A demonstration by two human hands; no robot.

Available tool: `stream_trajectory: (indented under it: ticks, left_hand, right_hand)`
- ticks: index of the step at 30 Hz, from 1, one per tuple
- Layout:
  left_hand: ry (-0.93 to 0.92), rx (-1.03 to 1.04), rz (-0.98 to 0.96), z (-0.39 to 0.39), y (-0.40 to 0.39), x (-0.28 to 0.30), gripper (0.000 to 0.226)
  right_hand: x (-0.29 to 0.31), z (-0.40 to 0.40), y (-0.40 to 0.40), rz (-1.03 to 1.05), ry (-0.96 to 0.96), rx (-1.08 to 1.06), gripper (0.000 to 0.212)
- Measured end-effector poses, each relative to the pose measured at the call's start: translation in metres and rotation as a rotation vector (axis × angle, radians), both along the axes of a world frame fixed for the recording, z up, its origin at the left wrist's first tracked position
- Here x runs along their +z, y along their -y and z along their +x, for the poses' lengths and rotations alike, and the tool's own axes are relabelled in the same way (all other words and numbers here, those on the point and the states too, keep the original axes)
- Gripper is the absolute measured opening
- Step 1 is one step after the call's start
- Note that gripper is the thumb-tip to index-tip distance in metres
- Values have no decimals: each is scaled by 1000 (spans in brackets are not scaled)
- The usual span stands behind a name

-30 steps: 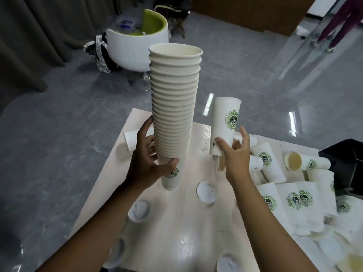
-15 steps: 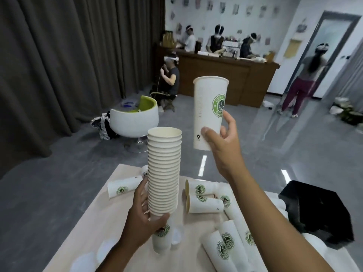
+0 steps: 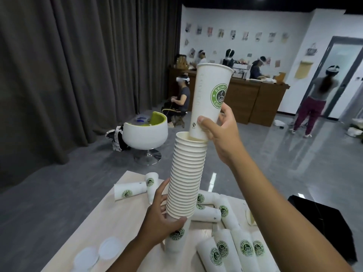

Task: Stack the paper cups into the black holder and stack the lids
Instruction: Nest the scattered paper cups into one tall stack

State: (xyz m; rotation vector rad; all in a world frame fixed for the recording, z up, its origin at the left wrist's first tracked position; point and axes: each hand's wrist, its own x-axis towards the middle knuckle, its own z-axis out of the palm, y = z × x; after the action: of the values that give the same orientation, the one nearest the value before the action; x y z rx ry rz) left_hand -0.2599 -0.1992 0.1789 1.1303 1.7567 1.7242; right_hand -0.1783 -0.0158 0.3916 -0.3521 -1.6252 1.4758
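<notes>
My left hand (image 3: 163,220) grips the base of a tall stack of nested white paper cups (image 3: 187,173), held upright above the table. My right hand (image 3: 222,132) holds a single white cup with a green logo (image 3: 211,99) by its lower part, and the cup's bottom sits just inside the stack's top rim. Several loose logo cups (image 3: 233,250) lie on their sides on the pale wooden table (image 3: 121,220). White lids (image 3: 110,247) lie flat at the table's near left. The black holder (image 3: 322,218) shows at the right edge.
Two more cups (image 3: 130,190) lie at the table's far left corner. A white and green tub chair (image 3: 145,132) stands on the grey floor beyond the table. Dark curtains hang at left. Several people are at a wooden counter and doorway far behind.
My right hand has carried the single cup from above and right of the stack down into its top rim. The stack has risen and tilted slightly, and my view has lifted.
</notes>
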Motion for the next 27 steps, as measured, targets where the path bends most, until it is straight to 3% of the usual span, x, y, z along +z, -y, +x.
stream_trajectory:
  ticks: [7,21,27]
  left_hand:
    - [-16,25,4,-3,1,6,116]
    - [-37,39,23,-22,5,11,116]
    - [-22,48,40,-27,8,9,113]
  right_hand:
    - [4,-9,2,94,65,19,82]
    - [-15,-18,11,66,118,128,109]
    - [-15,-20,12,135,134,148,106]
